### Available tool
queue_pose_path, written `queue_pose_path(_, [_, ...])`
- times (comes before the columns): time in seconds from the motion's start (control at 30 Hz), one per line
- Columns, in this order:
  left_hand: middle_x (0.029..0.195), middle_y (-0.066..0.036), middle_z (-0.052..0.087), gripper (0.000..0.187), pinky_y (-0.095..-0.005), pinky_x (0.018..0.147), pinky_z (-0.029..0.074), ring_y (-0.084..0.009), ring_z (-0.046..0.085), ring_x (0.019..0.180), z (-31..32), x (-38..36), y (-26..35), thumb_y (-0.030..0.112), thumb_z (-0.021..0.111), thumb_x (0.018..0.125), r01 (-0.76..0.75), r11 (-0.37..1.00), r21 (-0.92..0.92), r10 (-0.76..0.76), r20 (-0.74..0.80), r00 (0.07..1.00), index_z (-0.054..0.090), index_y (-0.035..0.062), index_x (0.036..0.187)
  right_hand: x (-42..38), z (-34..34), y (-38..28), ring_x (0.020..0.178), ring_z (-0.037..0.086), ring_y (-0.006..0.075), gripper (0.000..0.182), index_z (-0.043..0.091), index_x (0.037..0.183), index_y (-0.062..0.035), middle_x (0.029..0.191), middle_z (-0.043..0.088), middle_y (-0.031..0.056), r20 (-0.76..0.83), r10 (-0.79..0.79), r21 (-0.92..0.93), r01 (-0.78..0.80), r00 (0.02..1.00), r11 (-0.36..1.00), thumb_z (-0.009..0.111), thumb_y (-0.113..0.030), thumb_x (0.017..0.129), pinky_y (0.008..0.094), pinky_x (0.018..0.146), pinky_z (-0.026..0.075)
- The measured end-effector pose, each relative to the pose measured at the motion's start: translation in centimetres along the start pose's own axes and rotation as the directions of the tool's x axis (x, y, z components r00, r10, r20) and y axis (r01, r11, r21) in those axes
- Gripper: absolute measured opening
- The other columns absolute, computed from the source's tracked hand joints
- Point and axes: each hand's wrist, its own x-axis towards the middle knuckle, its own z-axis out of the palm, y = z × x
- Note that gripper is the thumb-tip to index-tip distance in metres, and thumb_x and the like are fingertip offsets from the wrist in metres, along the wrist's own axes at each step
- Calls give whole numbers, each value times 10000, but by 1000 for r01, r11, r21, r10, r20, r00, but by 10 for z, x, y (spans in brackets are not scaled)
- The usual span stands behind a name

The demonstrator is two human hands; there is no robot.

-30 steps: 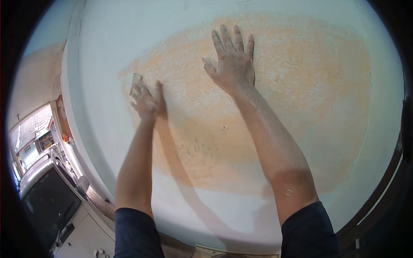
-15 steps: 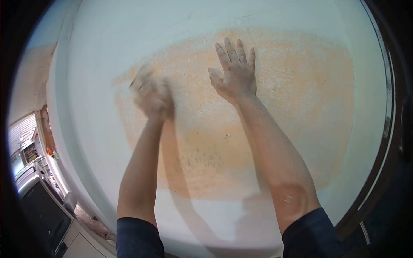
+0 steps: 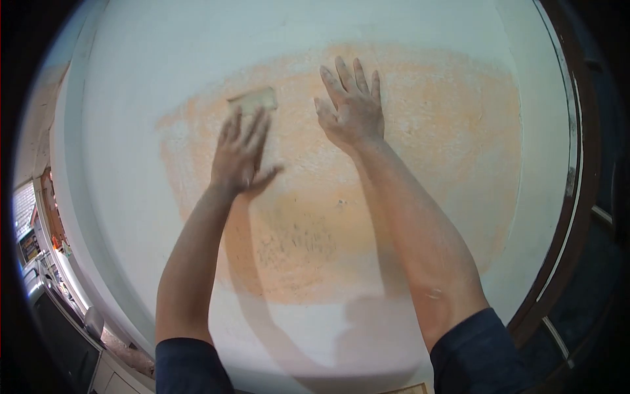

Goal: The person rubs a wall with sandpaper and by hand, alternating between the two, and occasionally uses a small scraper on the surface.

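My left hand (image 3: 241, 150), blurred by motion, presses a small beige sheet of sandpaper (image 3: 254, 100) against the wall (image 3: 131, 164). Its fingers are stretched upward over the lower edge of the sheet, and the thumb sticks out to the right. Farther right, my right hand (image 3: 354, 108) lies on the wall with fingers spread and nothing in it; pale dust coats its fingers. Both hands are over a large rough patch (image 3: 446, 131) where orange shows through the white surface. Dark specks and scratches mark the lower part of this patch.
A dark brown frame (image 3: 569, 190) borders the wall on the right. At the lower left stand a dark-fronted appliance (image 3: 62, 335) and a pale cabinet (image 3: 108, 377), beyond the wall's edge. Part of a small framed item (image 3: 412, 389) shows at the bottom.
My left hand has swung with the sandpaper from the patch's upper left toward the right, its fingers now straighter. My right hand stays on the wall; the view has shifted slightly.
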Motion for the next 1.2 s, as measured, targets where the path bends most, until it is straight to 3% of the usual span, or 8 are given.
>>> queue_pose_path(0.13, [1711, -170, 391, 940, -553, 1301, 184, -402, 286, 1603, 2, -9, -43, 650, 549, 1012, -52, 993, 103, 54, -20, 998, 288, 49, 1686, 3, 4, 1, 1656, 143, 263, 649, 360, 1673, -285, 1771, 264, 4, 8, 16, 5, -16, 1000, 1000, 457, -520, 1076, 526, 1370, 48])
queue_pose_path(0.2, [1655, -225, 454, 894, -570, 1269, 229, -407, 366, 1552, 7, -7, -43, 589, 570, 1028, 469, 882, -46, -469, -180, 865, 348, -23, 1641, 4, 7, 2, 1656, 143, 265, 660, 359, 1674, -277, 1772, 263, 7, 2, 25, 10, -25, 1000, 1000, 464, -520, 1070, 528, 1368, 47])
queue_pose_path(0.33, [1585, -352, 442, 905, -591, 1242, 254, -487, 374, 1509, 10, 29, 8, 615, 597, 1007, 580, 814, -34, -576, -176, 798, 446, -92, 1551, 5, 10, 2, 1657, 137, 264, 695, 348, 1680, -249, 1774, 257, 13, -13, 15, 15, -15, 1000, 1000, 479, -529, 1057, 533, 1366, 39])
queue_pose_path(0.67, [1769, -217, 187, 1108, -650, 1305, 28, -401, 121, 1646, 11, 35, -7, 822, 425, 984, 671, 741, 28, -669, -49, 741, 223, -8, 1688, 4, 11, 3, 1665, 89, 263, 744, 290, 1702, -250, 1793, 193, 15, 60, 27, -29, -26, 998, 999, 464, -566, 1052, 535, 1366, 13])
queue_pose_path(0.87, [1798, -109, 191, 1118, -740, 1263, 5, -355, 100, 1665, -10, 23, -4, 860, 520, 908, 211, 977, 27, -213, 64, 975, 283, 107, 1701, 4, 7, -1, 1667, 64, 274, 763, 264, 1710, -263, 1793, 186, 16, 28, 17, -45, -16, 999, 999, 456, -586, 1046, 536, 1366, 1])
queue_pose_path(0.93, [1787, -86, 246, 1083, -761, 1249, 34, -345, 160, 1656, 16, 17, -44, 837, 569, 898, 577, 817, 10, -577, -26, 816, 301, 165, 1703, 4, 9, 0, 1667, 67, 275, 768, 273, 1707, -267, 1793, 186, 18, 42, 18, -34, -16, 999, 999, 462, -595, 1039, 539, 1365, -1])
queue_pose_path(1.03, [1796, -71, 215, 1090, -719, 1275, 20, -371, 140, 1655, 7, 14, -43, 874, 544, 885, 685, 729, 6, -684, -40, 728, 291, 204, 1706, 4, 9, -1, 1667, 70, 272, 767, 280, 1705, -271, 1792, 190, 22, 64, 38, -37, -36, 997, 999, 465, -598, 1037, 538, 1365, -2])
queue_pose_path(1.2, [1796, -116, 192, 1133, -700, 1287, 49, -404, 120, 1653, 2, 11, 45, 922, 504, 859, -60, 985, -163, 69, 56, 996, 335, 161, 1681, 6, 17, 7, 1666, 82, 288, 764, 305, 1696, -261, 1788, 204, 49, 15, 4, 3, -5, 1000, 1000, 504, -569, 1025, 552, 1354, -10])
